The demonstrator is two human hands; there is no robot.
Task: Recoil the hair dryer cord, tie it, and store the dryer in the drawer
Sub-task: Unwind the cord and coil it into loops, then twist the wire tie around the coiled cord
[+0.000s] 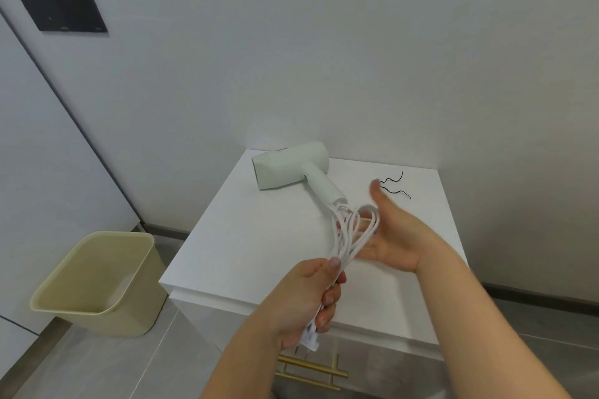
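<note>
A pale green hair dryer (291, 167) lies on its side on the white cabinet top (252, 236). Its white cord (348, 233) is gathered into several long loops running from the handle toward me. My left hand (308, 298) grips the near end of the looped bundle, and the white plug (309, 338) sticks out below my fist. My right hand (392, 233) is spread flat, fingers straight, behind the far end of the loops. A thin black tie string (393, 186) lies on the top just beyond that hand.
The cabinet front below carries a brass drawer handle (311, 372). A beige waste bin (97, 282) stands on the grey tiled floor to the left. White walls close in behind, with a dark panel (60, 5) high on the left.
</note>
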